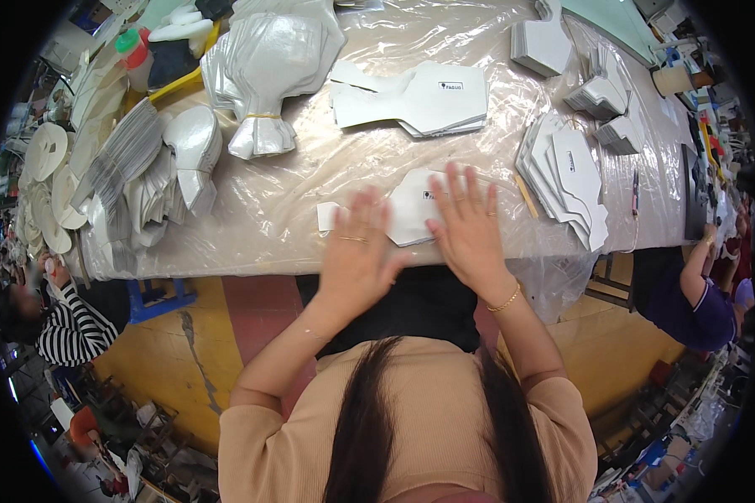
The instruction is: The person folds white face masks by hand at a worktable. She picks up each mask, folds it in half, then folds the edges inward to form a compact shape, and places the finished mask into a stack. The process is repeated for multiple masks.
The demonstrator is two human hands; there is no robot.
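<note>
A flat white cut piece (409, 220) with a small dark printed label lies near the table's front edge. Over its left part is my left hand (354, 256), slightly blurred, fingers stretched out and holding nothing. My right hand (470, 230) lies flat on or just over its right part, fingers spread, with the thumb near the label. Both hands hide much of the piece's outline. Just beyond them sits a loose stack of similar white pieces (449, 105). To the right is a fanned stack of white pieces (575, 172), beside a thin yellow stick (526, 195).
Wrinkled clear plastic film covers the table (294, 222). Banded white pieces (268, 59) and more stacks (134, 159) crowd the left. Further stacks (543, 46) stand at the far right, with a pen (635, 193) nearer. Other people sit at both sides.
</note>
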